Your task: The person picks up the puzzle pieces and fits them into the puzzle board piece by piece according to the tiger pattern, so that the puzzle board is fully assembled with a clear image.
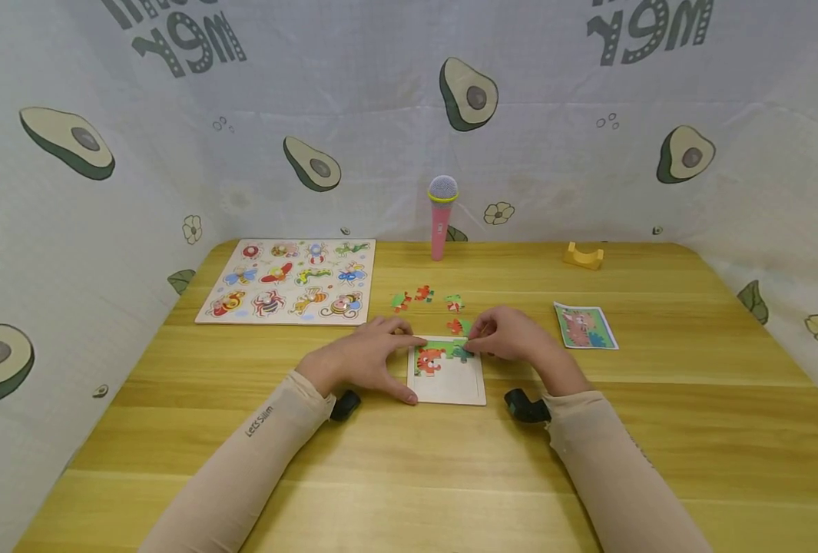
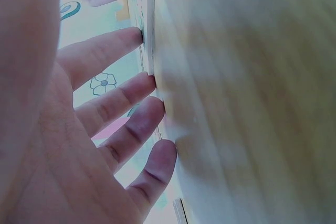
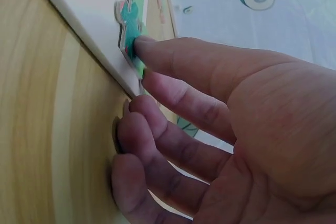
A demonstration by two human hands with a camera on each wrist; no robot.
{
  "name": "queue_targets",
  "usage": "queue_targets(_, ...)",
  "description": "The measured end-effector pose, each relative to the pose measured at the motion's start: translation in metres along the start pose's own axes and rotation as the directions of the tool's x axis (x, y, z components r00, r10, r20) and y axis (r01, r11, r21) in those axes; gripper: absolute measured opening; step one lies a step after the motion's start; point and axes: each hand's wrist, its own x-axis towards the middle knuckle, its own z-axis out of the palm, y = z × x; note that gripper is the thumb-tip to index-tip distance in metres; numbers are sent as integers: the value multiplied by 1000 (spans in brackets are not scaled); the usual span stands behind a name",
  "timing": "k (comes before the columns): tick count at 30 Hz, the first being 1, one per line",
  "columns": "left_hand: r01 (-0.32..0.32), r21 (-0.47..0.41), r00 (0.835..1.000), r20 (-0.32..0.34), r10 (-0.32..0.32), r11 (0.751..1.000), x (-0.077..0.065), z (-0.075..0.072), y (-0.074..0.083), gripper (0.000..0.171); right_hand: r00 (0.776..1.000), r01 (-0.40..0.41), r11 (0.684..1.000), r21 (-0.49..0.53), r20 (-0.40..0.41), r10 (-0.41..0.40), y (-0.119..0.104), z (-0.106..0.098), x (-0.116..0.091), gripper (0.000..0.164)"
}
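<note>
Tray (image 1: 450,388), pale and shallow, lies on the wooden tabletop (image 1: 443,476) between the two hands. Tiger pieces (image 1: 428,361) cover its far left part. The left hand (image 1: 363,357), fingers spread, steadies nothing in its palm; its index finger and thumb touch the tray's left side. At the tray's far right corner, the right hand (image 1: 512,336) pinches a green piece (image 1: 461,353) with thumb and index finger (whether it sits flush is hard to tell). Beyond the tray are loose pieces (image 1: 424,293) and, farther, a pink microphone (image 1: 439,223); beyond its left side, an insect board (image 1: 210,315); to its right, a card (image 1: 586,329).
</note>
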Motion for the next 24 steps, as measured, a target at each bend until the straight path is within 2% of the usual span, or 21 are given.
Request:
queue_targets(15,2,-1,1000,1,-2,1000,1,1,0,92,1000,7,1000,-1,12,-7,-3,1,0,17)
queue_targets(24,-1,-1,1000,-3,1,1000,1,1,-1,92,999,45,999,-30,15,-44,-5,5,2,8)
